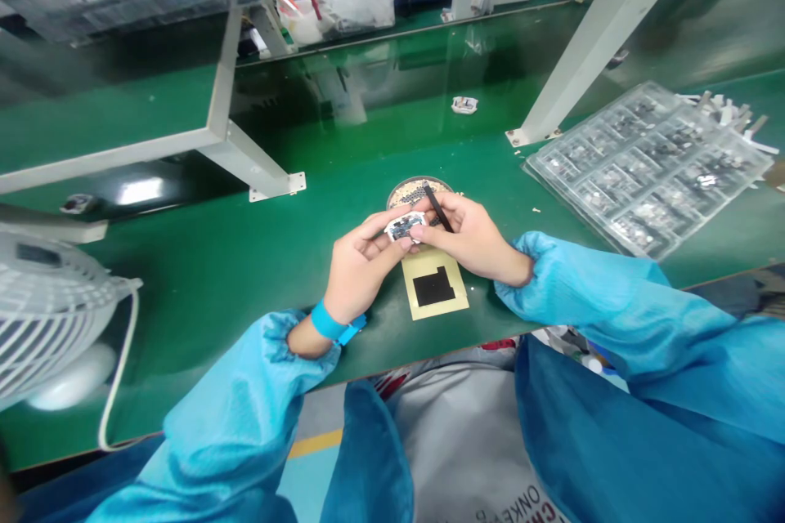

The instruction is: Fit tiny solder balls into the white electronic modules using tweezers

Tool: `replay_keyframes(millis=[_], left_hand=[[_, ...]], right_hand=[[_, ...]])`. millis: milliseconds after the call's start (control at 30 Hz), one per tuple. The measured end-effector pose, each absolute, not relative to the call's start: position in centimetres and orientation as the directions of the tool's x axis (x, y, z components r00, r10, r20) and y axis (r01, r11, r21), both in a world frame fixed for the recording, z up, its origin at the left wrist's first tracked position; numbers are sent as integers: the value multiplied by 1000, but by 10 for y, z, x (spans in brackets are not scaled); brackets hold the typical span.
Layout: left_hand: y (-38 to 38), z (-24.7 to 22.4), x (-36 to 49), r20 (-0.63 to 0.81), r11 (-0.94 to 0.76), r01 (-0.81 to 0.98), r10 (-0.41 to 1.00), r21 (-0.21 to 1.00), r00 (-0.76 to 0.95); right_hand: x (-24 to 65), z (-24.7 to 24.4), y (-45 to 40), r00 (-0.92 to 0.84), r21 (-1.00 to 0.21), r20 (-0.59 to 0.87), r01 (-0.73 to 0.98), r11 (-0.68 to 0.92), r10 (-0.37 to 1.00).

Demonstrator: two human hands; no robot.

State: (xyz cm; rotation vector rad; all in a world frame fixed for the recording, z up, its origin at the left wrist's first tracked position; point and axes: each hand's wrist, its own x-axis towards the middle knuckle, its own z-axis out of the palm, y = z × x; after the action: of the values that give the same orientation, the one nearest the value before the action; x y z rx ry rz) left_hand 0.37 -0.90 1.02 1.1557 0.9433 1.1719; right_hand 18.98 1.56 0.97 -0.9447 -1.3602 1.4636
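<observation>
My left hand [361, 263] is closed on the edge of a small white plastic housing [405, 226] with a circuit board and wires inside. My right hand [478, 239] grips a slim black tool [437, 208], possibly tweezers, that points up and away from me. Its thumb and fingers also touch the housing's right side. Just beyond both hands lies a round dish [418, 189] of small pale and dark parts, partly hidden by my fingers. Under the hands is a yellow sheet [455, 302] bearing a black cut-out patch [434, 286].
A clear compartment tray [650, 172] of small parts lies at the right. Another white housing [464, 105] sits farther back. Metal posts [552, 110] and a shelf leg [270, 172] stand on the green bench. A white fan [55, 302] is at the left.
</observation>
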Motion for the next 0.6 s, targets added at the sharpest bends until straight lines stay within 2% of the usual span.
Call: replay_keyframes(millis=[267, 600], left_hand=[[-5, 18, 4, -87, 174, -396, 970, 902, 228], [-7, 13, 4, -82, 161, -356, 971, 921, 226]], right_hand=[[188, 10, 15, -260, -996, 53, -87, 31, 964], [185, 16, 10, -208, -996, 88, 2, 90, 974]])
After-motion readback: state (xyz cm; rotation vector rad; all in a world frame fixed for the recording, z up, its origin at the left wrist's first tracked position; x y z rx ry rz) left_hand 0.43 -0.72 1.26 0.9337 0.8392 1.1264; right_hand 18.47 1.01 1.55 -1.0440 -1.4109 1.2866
